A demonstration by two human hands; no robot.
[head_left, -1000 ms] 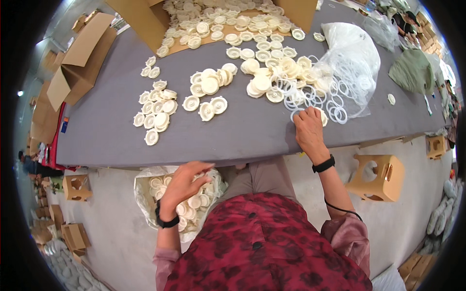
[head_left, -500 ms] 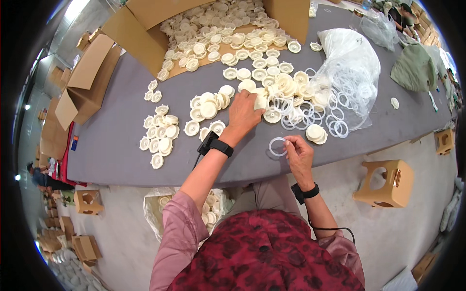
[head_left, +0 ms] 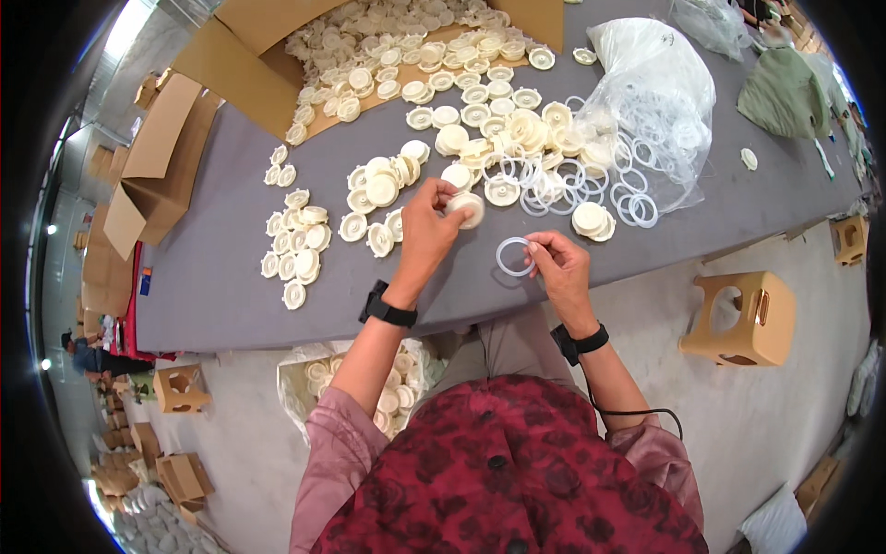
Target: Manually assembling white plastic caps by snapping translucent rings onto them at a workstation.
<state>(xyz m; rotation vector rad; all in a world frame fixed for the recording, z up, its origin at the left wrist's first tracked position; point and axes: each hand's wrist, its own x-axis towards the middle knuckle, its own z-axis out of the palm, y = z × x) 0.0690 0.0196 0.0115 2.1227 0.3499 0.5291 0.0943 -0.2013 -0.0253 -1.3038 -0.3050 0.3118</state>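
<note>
While left hand (head_left: 426, 226) grips cream round cap (head_left: 467, 209), right hand (head_left: 558, 268) pinches thin translucent ring (head_left: 514, 257).

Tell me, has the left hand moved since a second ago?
Yes. The left hand came up from the bag below the table edge onto the grey table and now holds a cream disc.

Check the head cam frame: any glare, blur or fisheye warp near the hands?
Head view: strong fisheye, the grey table edge bows and a black vignette rings the frame; bright glare at upper left; light is even and soft, shadows faint; left hand on a cream cap and right hand pinching a clear ring look sharp, no motion blur.
</note>
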